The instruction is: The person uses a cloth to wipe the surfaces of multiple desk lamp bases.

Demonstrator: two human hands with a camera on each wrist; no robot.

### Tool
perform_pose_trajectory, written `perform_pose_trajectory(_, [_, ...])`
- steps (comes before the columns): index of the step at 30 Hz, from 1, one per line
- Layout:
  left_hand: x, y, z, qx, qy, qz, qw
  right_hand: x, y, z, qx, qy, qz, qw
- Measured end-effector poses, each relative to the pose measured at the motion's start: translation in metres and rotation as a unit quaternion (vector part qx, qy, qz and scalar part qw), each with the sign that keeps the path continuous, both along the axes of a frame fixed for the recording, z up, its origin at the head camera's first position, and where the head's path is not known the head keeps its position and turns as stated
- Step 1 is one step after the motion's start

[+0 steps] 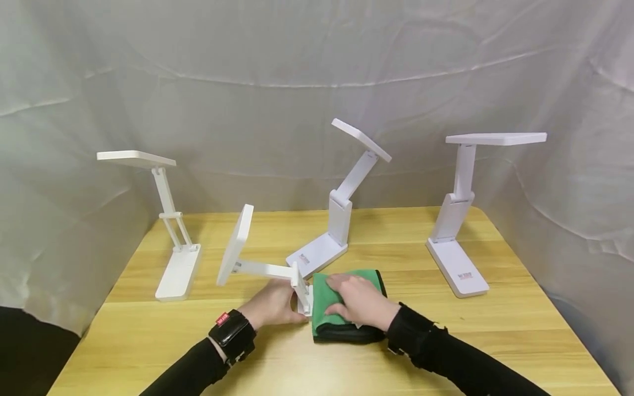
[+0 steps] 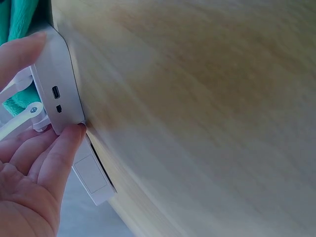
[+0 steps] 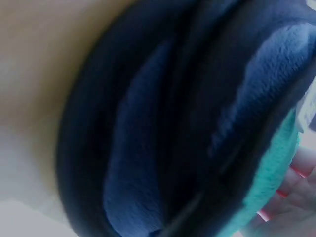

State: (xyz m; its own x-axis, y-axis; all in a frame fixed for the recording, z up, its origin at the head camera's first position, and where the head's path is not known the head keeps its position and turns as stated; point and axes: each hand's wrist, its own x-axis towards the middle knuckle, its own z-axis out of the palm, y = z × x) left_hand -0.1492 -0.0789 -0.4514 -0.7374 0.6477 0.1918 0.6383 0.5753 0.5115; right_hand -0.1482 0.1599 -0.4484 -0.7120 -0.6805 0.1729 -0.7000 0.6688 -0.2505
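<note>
Cloth: your landmark, the green cloth (image 1: 322, 308) with black trim, lies folded in layers on the counter (image 1: 406, 236).
Near lamp: the near lamp (image 1: 267, 269) is just left of the cloth. Its base runs up to the cloth's left edge; the rest of the base is hidden. Arm points left, away from the cloth, head panel steeply tilted.
Left hand: your left hand (image 1: 274, 305) grips the near lamp's base, thumb on one side, fingers on the other.
Ports: two small ports (image 2: 56, 98) show in the end face of that base, between your thumb and fingers.
Right hand: your right hand (image 1: 361, 300) rests on top of the cloth, fingers laid across the green face, thumb spread from them.
Back lamp: white back lamp (image 1: 339, 217) stands behind the cloth, slightly left, head slanted.
Left lamp: left lamp (image 1: 179, 273) stands well left of the cloth, head near level.
Right lamp: right lamp (image 1: 458, 269) stands well right of the cloth, head near level, print on base.
Curtain: grey curtain (image 1: 277, 110) hangs behind everything.
</note>
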Motion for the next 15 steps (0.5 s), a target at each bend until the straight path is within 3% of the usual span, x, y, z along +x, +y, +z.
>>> perform_pose_trajectory(7, [-0.001,0.0,-0.004,-0.01,0.005,0.003,0.9999,0.013,0.014,-0.003,0.019,-0.012,0.029,0.999])
perform_pose_trajectory(15, [-0.001,-0.002,-0.003,-0.024,0.003,0.01,0.9997,-0.001,0.049,0.006,0.003,-0.086,-0.005,0.996])
